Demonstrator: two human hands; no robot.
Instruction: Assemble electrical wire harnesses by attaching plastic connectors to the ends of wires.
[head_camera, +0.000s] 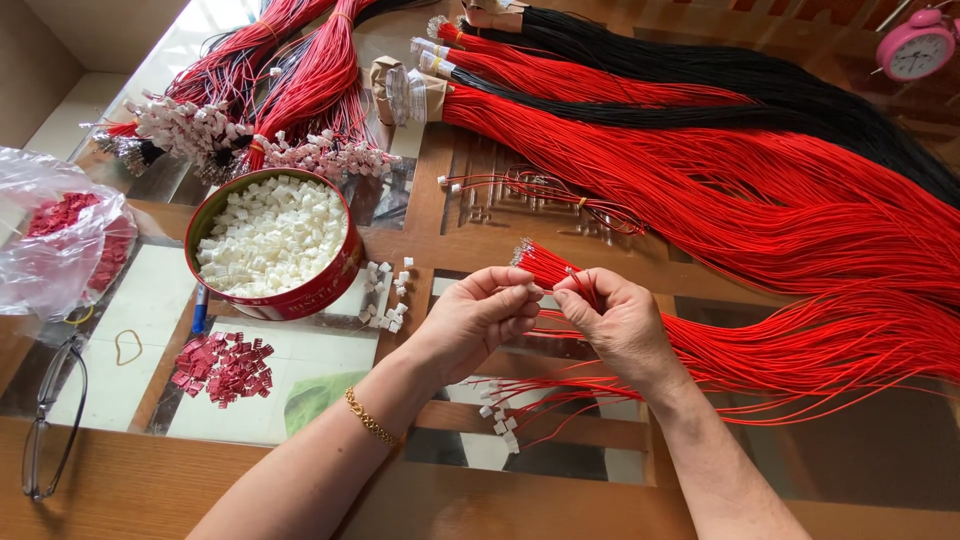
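Both hands pinch: left hand (480, 312) fingers on small connector, right hand (618, 322) gripping thin red wire bundle (548, 264)

Fanned red wire bundle (545, 265); tips up-left

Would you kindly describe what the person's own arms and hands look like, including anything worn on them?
Both forearms are bare, with no sleeves in view. The left hand has a thin gold chain bracelet around its wrist. The right hand and its wrist carry nothing visible: no gloves, watch or ring can be made out.
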